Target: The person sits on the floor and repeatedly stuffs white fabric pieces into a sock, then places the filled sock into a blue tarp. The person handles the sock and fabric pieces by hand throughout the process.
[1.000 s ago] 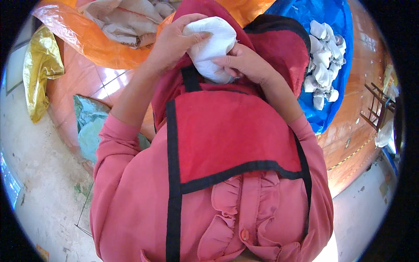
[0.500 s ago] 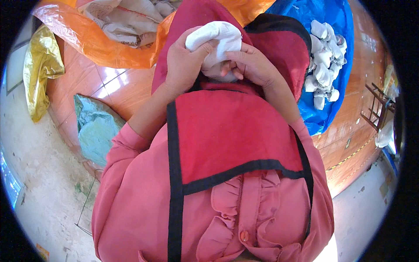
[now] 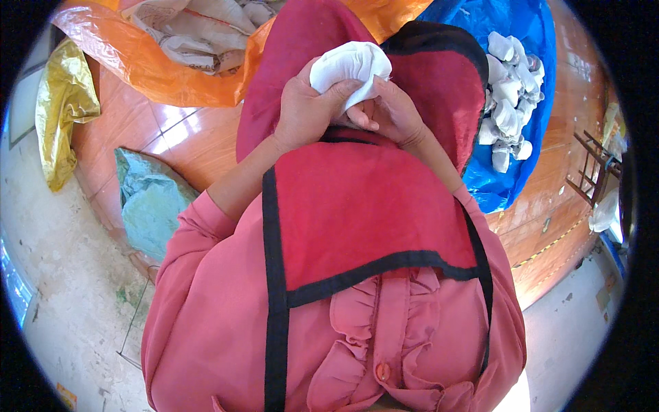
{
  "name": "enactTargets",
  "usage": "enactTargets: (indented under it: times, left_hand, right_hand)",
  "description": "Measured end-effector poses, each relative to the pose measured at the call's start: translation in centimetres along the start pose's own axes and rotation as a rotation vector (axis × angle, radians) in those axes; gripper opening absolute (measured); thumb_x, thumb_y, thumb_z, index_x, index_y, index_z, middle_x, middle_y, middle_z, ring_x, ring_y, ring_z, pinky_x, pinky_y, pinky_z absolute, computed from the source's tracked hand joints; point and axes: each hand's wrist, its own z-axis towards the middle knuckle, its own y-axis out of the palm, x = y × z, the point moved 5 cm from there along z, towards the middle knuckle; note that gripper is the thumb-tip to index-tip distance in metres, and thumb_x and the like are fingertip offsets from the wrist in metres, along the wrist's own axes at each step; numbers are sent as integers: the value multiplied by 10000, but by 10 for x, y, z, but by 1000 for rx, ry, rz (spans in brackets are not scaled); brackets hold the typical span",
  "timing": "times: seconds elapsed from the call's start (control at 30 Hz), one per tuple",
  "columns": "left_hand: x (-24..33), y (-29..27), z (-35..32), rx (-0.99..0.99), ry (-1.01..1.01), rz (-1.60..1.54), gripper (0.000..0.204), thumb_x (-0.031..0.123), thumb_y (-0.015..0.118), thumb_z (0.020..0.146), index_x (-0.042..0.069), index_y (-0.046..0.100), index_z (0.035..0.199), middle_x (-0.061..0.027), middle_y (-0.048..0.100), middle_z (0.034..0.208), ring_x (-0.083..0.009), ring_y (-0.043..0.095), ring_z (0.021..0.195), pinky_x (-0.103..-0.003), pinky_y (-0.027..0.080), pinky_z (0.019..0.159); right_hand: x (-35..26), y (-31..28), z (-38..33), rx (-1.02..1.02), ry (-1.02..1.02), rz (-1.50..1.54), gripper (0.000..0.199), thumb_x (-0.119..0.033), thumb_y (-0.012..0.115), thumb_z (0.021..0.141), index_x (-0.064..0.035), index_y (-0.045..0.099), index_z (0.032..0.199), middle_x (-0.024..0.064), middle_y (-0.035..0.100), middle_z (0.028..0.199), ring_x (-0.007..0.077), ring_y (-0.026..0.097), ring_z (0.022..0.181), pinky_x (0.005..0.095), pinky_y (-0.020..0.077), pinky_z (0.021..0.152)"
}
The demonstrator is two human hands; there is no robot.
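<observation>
Above my lap I hold a white cloth piece [image 3: 349, 67], gathered into a rounded, folded shape. My left hand [image 3: 309, 110] is closed on its left side, with the thumb laid across the front. On the other side my right hand [image 3: 392, 113] pinches the cloth's edge, its fingers curled in below. The two hands almost meet under the cloth. Whether it is a sock, a glove or something else, I cannot tell. To the right, a pile of similar white cloth bundles [image 3: 508, 103] lies on a blue plastic sheet [image 3: 532, 147].
A large orange plastic sack [image 3: 185, 82] with whitish woven material inside lies ahead on the left. Beyond my left arm are a teal plastic bag [image 3: 154, 209] and a yellow one [image 3: 60, 117] on the tiled floor [image 3: 103, 147]. A dark wooden rack [image 3: 594, 168] stands far right.
The white cloth has turned and been folded more compactly, shifting slightly right. My hands have come closer together, and the right fingers have moved from its front to its edge.
</observation>
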Motion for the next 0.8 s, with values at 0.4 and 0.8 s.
enactTargets:
  times: [0.4,0.8]
  left_hand:
    - [17,-24,33,90,-57,-121,261,136,661,913,11,641,1140,-52,682,1022,-119,619,921,-269,503,796]
    - [14,-62,81,214,-111,-248,329,123,682,870,-44,589,1138,-141,671,1036,-234,669,848,-363,553,746]
  right_hand:
    - [-50,-14,1,433,60,-942,360,-353,639,909,-54,627,1108,25,650,801,127,612,615,252,467,524]
    - [-49,-8,-12,440,-328,-819,261,-141,591,930,-31,633,1162,126,675,1047,178,662,921,300,530,726]
